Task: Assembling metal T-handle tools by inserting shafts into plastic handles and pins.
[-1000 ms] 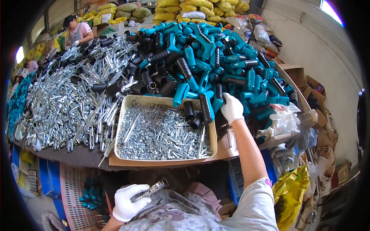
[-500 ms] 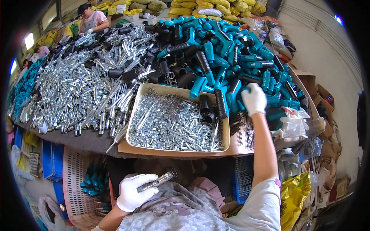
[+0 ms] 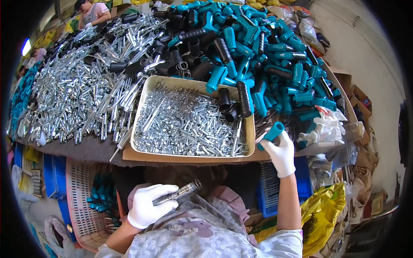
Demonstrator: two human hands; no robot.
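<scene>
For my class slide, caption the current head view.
Left hand holds a metal part; right hand grips a teal piece.

We find the tray (image 3: 139,109) on a cardboard sheet (image 3: 132,155) at the near edge of the table (image 3: 77,149). Small pieces (image 3: 180,129) lie in it; two short sleeves (image 3: 224,99) sit at its far right corner. Left of the tray we record a heap of rods (image 3: 69,107); behind and to the right, a heap of handles (image 3: 279,56). Spare gloves (image 3: 328,129) lie at the table's right end. The left hand (image 3: 151,206) holds a tube (image 3: 178,193) on the near side of the table; the right hand (image 3: 280,155) holds a loose handle (image 3: 272,132) just right of the tray. Lower down, we note a crate (image 3: 81,202) at left, a bin (image 3: 270,210) at right, and a sack (image 3: 329,213) right of the bin.
</scene>
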